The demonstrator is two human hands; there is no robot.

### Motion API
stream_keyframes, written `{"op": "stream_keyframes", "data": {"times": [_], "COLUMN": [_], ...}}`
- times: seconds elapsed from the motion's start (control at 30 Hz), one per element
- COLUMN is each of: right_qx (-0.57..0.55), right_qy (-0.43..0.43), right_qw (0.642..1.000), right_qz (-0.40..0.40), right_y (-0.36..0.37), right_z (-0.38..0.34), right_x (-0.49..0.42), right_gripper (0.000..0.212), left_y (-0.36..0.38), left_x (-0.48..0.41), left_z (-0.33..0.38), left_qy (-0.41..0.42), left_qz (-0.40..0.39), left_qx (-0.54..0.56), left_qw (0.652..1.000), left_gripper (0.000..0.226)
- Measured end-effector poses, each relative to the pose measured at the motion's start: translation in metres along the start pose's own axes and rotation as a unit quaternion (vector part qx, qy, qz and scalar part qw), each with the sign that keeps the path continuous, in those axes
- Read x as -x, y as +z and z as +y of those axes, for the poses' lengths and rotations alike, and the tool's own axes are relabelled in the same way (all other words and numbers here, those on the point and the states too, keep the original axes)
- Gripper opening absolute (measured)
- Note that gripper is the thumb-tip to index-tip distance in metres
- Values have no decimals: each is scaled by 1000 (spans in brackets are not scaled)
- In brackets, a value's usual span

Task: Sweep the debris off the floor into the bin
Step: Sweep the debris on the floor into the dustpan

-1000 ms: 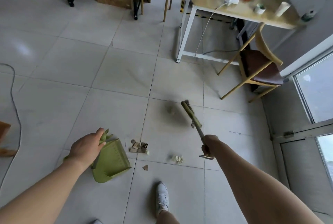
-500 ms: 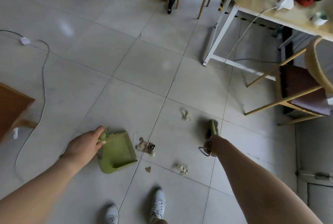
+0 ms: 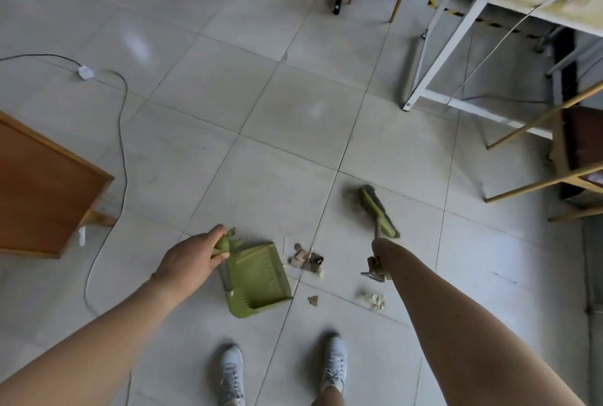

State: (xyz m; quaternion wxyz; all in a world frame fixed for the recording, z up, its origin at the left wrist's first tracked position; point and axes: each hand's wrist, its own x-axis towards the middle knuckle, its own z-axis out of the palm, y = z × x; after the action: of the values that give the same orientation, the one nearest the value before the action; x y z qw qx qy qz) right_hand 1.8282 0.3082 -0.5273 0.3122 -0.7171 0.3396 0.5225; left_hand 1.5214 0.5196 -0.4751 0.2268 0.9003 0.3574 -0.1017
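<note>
Swung round since half a second ago, the broom head now lies flat-on to the camera with its long axis running from upper left to lower right, where earlier it showed nearly end-on. The right hand is closed round the thin broom handle, though the forearm hides most of the fingers. From that grip the handle runs away from the person to the head, which sits on the far side of the debris. The main clump of debris lies to the left of the right hand, between the broom and the green dustpan, just beside the pan's open edge. A small brown scrap and a pale crumpled bit lie nearer the white shoes. The left hand is wrapped round the dustpan handle, wrist bent down, holding the pan flat on the tiled floor with its mouth towards the clump. Judging by this, the coming stroke must pull leftward and towards the feet. The right arm is stretched forward, nearly straight. No bin is in view.
</note>
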Motion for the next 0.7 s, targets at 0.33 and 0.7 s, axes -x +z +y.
{"op": "stream_keyframes", "data": {"times": [0.33, 0.7], "right_qx": [8, 136], "right_qy": [54, 55], "right_qw": [997, 989], "right_qz": [52, 22], "right_y": [99, 136], "right_z": [119, 171], "right_x": [33, 75], "right_gripper": [42, 39], "left_y": [-34, -29], "left_x": [23, 64], "left_z": [-74, -87], "left_qy": [38, 42], "left_qz": [-14, 12], "left_qx": [-1, 6], "left_qw": [999, 999], "left_gripper": [25, 20]}}
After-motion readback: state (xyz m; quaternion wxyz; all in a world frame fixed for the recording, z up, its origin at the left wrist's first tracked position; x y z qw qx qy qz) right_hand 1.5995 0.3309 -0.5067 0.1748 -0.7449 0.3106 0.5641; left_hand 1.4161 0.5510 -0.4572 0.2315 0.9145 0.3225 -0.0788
